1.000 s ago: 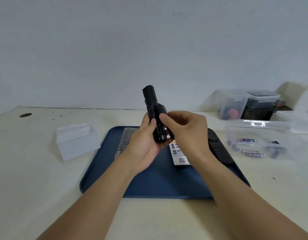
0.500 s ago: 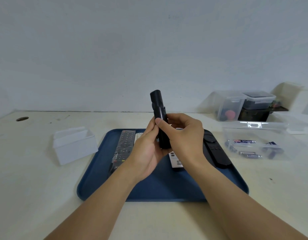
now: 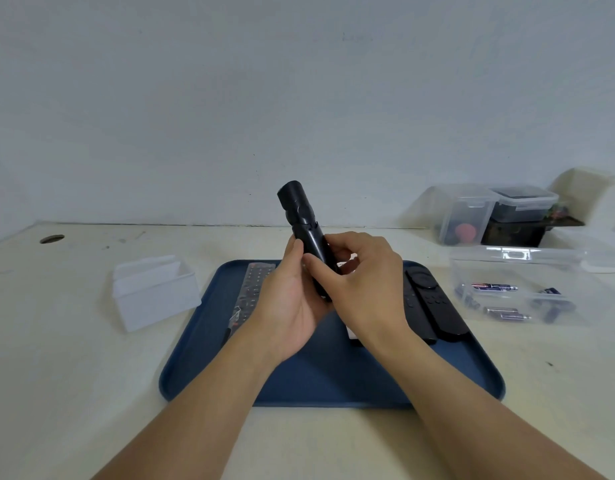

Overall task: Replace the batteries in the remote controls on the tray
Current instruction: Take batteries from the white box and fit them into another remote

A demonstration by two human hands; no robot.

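A slim black remote [image 3: 302, 226] stands nearly upright above the blue tray [image 3: 333, 382], back side toward me. My left hand [image 3: 288, 306] grips its lower half from the left. My right hand [image 3: 361, 289] holds it from the right, thumb pressed on its back. On the tray lie a grey remote in plastic wrap [image 3: 254, 292] at the left, a white remote [image 3: 353, 332] mostly hidden under my right wrist, and two black remotes [image 3: 427, 306] at the right. A clear box [image 3: 520, 285] right of the tray holds several batteries [image 3: 494, 287].
An empty white plastic box [image 3: 153, 292] sits left of the tray. Lidded clear containers [image 3: 489, 213] stand at the back right by the wall. A round hole [image 3: 51, 239] is in the tabletop at the far left.
The black remote's top has tilted back to the left, and my right thumb has slid down along its back. In the earliest frame the battery bay showed; now the back looks covered.
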